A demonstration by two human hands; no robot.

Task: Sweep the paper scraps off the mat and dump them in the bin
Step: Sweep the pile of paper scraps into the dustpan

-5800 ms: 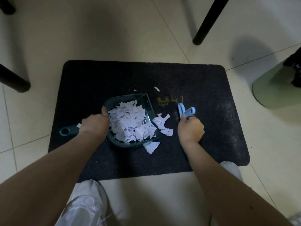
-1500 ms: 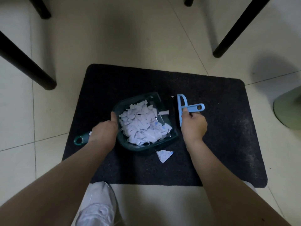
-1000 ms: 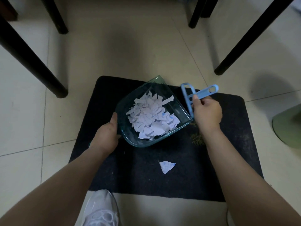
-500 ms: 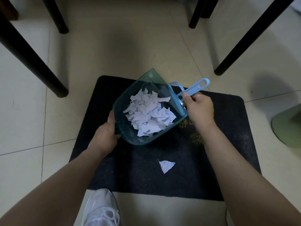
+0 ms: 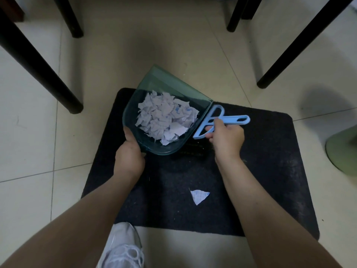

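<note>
My left hand (image 5: 129, 158) grips the handle end of a clear teal dustpan (image 5: 174, 88), lifted above the black mat (image 5: 260, 180) and tilted with its lip up and away. A heap of white paper scraps (image 5: 166, 118) fills the pan. My right hand (image 5: 226, 141) holds a light blue hand brush (image 5: 234, 120) with its head against the pan's right edge. One checked paper scrap (image 5: 199, 196) lies on the mat between my forearms. No bin can be identified for sure.
Dark furniture legs stand on the cream tiles at the left (image 5: 41, 68), top left (image 5: 68, 16), top middle (image 5: 236, 14) and right (image 5: 301, 41). A pale green rounded object (image 5: 343, 151) sits at the right edge. My white shoe (image 5: 123, 248) is at the mat's near edge.
The dustpan has been lifted off the mat and tipped back, scraps sliding toward its rear. The brush moved from inside the pan mouth to its right edge.
</note>
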